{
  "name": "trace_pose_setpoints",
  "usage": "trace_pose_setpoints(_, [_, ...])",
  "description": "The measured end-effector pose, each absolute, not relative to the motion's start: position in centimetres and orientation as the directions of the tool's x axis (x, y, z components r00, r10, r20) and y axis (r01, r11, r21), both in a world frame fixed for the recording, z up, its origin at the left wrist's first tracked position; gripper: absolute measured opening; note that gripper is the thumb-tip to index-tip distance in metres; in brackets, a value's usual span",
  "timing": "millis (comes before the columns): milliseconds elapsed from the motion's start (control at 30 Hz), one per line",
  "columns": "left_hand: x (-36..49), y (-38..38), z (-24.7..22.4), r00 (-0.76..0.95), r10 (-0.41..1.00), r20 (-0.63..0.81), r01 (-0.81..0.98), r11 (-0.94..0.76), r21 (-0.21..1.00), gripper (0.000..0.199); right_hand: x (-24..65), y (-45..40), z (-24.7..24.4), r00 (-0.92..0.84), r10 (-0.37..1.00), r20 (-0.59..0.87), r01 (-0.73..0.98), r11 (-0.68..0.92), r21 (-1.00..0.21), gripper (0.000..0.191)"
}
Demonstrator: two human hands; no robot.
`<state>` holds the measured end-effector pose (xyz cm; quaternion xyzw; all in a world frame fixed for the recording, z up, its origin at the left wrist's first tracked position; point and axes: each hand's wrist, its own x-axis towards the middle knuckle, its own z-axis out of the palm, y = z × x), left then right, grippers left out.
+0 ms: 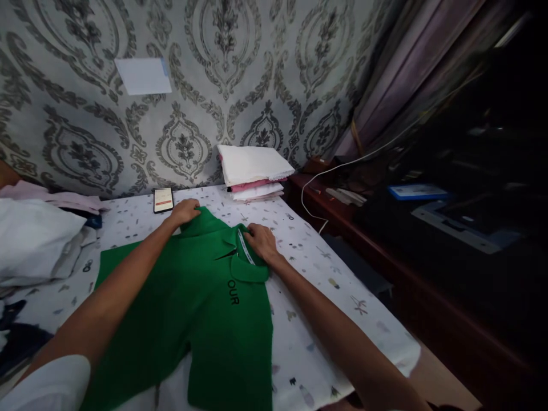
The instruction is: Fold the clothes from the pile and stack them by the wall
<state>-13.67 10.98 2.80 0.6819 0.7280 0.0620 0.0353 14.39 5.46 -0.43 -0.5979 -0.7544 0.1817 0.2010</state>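
Observation:
A green polo shirt lies front side up across a white printed sheet, its collar toward the right and dark "OUR" lettering on the chest. My left hand grips the far sleeve's edge, fingers closed on the cloth. At the collar, my right hand pinches the fabric beside the white neck tape. The near sleeve points toward me, and my left forearm covers part of the shirt's body.
Folded cloths are stacked by the patterned wall. A phone with a lit screen lies left of them. White clothes are heaped at left. A dark red wooden desk, with a white cable, stands right.

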Motion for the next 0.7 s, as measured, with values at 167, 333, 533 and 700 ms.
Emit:
trace_pose_setpoints(167, [-13.2,12.6,4.5,-0.159,0.952,0.261,0.981,0.122,0.152,0.030,14.8,6.1,-1.1,-0.145,0.978,0.152,0.781,0.207,-0.589,0.014])
trace_pose_setpoints(333, [-11.9,12.6,2.3,-0.074,0.973,0.218,0.996,0.060,0.072,0.032,15.0,6.8,-1.7,-0.125,0.981,0.150,0.770,0.191,-0.609,0.014])
trace_pose_setpoints(533, [-9.9,11.2,0.6,0.187,0.954,0.233,0.971,-0.216,0.106,0.032,14.5,6.6,-1.5,-0.135,0.984,0.114,0.770,0.177,-0.612,0.012])
trace_pose_setpoints(700, [-7.3,11.4,0.9,0.507,0.857,0.089,0.843,-0.515,0.156,0.020,13.5,6.5,-1.4,-0.190,0.954,0.232,0.762,0.292,-0.578,0.024])
